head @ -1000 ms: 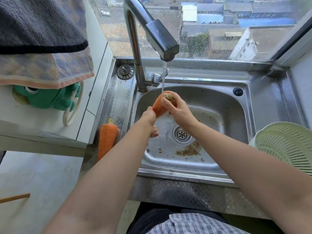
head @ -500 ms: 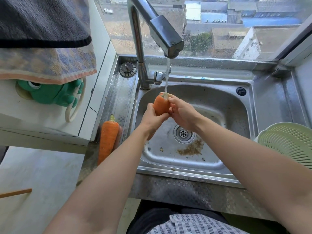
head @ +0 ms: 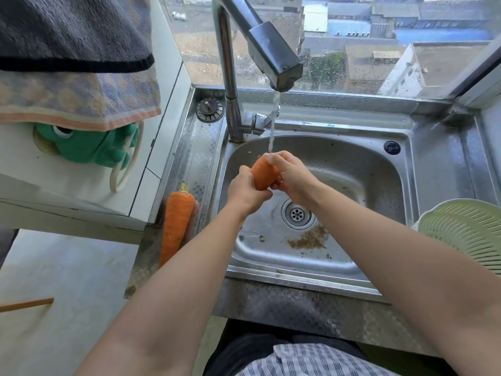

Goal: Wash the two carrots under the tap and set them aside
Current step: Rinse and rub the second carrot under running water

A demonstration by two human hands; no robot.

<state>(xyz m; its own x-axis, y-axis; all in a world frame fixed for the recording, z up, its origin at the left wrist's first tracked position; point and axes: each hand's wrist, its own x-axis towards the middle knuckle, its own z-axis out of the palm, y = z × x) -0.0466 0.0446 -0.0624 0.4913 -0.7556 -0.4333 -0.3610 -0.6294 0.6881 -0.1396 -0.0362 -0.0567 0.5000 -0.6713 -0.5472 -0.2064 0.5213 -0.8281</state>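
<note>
Steel sink (head: 379, 169), patterned counter (head: 298, 308), carrot (head: 264, 173) under tap (head: 271, 55), window (head: 352, 36)

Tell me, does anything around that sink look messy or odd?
Yes: a patch of brown grit lies on the sink floor beside the drain, likely rinsed off the carrot held under the tap. The drain plug sits out on the ledge left of the tap.

A: Are there any words or numbers to read here?
B: No — none. The tap (head: 273, 55), the sink (head: 444, 164) rim and the towel (head: 81, 99) in the upper left show no letters I can read.
</note>
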